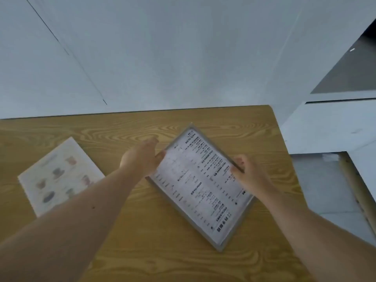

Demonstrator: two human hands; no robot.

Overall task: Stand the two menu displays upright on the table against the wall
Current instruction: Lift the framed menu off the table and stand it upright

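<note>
A grey-framed menu display with black text is tilted over the wooden table, turned diagonally. My left hand grips its left edge and my right hand grips its right edge. A second menu display with pictures of cups and food lies flat on the table at the left, touched by neither hand. The pale wall rises directly behind the table's far edge.
The table's right edge ends near a white ledge and a grey floor below it. A wooden strip runs along the floor at far right. Bare table surface lies between the menus and the wall.
</note>
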